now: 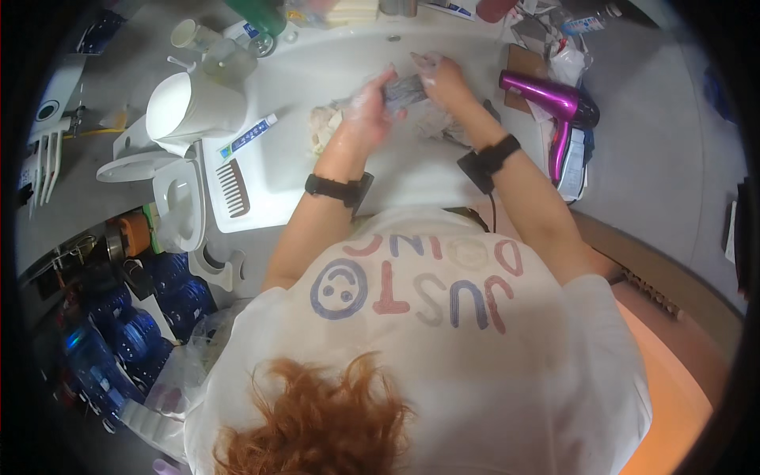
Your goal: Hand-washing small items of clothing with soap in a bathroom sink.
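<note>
Both wet, soapy hands are over the white sink (285,71), working on a small grey cloth (404,90) stretched between them. My left hand (370,109) grips the cloth's left end, its fingers slightly smeared by motion. On the other end, my right hand (443,83) is closed, with suds on its fingers. A cream cloth (324,127) lies in the basin beside my left hand. Below my right hand rests a crumpled beige-grey cloth (445,125), partly hidden by my forearm. Each wrist wears a black strap.
On the sink's left rim lie a toothpaste tube (252,136) and a brown comb (233,189), near a white bucket (186,111). A purple hair dryer (554,103) lies along the right side. Behind the basin stand a green bottle (260,14) and a clear cup (229,62). A toilet (178,198) is at left.
</note>
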Demonstrator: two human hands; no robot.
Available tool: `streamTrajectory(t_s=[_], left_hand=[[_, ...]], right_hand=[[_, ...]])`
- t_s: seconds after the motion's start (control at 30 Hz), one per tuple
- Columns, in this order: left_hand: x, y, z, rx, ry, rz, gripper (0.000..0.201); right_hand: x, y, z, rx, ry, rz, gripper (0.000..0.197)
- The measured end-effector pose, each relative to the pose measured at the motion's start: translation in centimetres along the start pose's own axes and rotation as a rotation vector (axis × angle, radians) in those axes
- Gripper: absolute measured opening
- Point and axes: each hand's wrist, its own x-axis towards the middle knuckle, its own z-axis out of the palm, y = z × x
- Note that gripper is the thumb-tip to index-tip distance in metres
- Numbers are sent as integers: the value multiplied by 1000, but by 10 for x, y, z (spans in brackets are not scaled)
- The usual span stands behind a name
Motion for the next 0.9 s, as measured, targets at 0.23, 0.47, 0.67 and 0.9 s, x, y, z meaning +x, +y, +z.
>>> streamTrajectory(t_s=[0.23,0.47,0.67,0.9], left_hand=[[-26,36,-23,320,-56,342,27],[-15,23,-40,317,116,301,21],[7,-5,-30,-80,92,142,17],[14,-35,-2,-372,151,-78,23]], right_hand=[[-8,5,-58,292,-358,-2,55],[-22,16,-45,749,-148,222,43],[-34,5,10,849,279,150,39],[-29,-65,1,-141,-178,103,35]])
